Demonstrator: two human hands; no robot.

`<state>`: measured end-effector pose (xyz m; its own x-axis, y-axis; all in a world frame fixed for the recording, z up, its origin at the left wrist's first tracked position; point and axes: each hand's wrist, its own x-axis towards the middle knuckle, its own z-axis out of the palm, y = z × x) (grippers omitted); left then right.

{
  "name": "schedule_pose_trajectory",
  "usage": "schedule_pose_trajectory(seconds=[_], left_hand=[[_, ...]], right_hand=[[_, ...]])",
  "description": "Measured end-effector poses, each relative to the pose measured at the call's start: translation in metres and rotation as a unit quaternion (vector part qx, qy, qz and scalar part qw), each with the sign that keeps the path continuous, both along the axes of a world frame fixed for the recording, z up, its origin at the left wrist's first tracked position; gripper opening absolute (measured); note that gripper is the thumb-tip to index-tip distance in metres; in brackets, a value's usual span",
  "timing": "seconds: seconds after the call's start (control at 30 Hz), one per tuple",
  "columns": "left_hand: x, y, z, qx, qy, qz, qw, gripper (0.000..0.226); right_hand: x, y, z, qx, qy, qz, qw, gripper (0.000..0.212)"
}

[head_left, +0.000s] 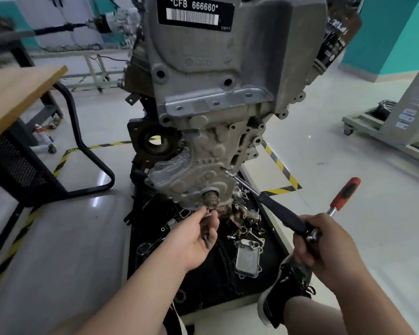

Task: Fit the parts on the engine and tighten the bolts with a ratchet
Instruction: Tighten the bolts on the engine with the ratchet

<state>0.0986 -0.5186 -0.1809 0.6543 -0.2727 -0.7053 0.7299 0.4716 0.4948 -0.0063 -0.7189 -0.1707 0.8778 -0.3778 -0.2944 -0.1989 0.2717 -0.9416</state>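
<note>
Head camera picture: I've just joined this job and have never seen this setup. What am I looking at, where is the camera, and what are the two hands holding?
There is no robot here. A person works with bare hands, and the single camera sits on their head, looking forward and down. The big grey cast-metal engine stands upright in front of them. The left hand holds a few dark bolts just below the engine's lower end. The right hand grips a red-handled ratchet fitted with a long black-gripped extension bar, whose tip reaches the pale lower cover. Under the engine lies a black mat strewn with small loose parts, among them a silver finned metal block.
</note>
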Motion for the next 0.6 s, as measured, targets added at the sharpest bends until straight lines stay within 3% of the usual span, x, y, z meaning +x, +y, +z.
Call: schedule_pose_trajectory(seconds=[0.17, 0.27, 0.47, 0.6], left_hand=[[-0.001, 0.024, -0.002, -0.071, 0.067, 0.063, 0.993, 0.033], [-0.005, 0.035, 0.000, -0.103, 0.081, 0.084, 0.988, 0.024], [-0.006, 0.040, 0.009, -0.092, 0.054, 0.078, 0.991, 0.032], [0.000, 0.041, 0.016, -0.082, 0.047, 0.112, 0.989, 0.034]], right_hand=[[-0.002, 0.010, 0.004, 0.012, 0.010, 0.039, 0.999, 0.036], [-0.006, 0.019, 0.008, -0.003, 0.022, 0.045, 0.999, 0.032], [-0.015, 0.031, 0.015, -0.069, 0.057, 0.044, 0.995, 0.038], [-0.008, 0.052, 0.014, -0.024, 0.046, 0.028, 0.998, 0.040]])
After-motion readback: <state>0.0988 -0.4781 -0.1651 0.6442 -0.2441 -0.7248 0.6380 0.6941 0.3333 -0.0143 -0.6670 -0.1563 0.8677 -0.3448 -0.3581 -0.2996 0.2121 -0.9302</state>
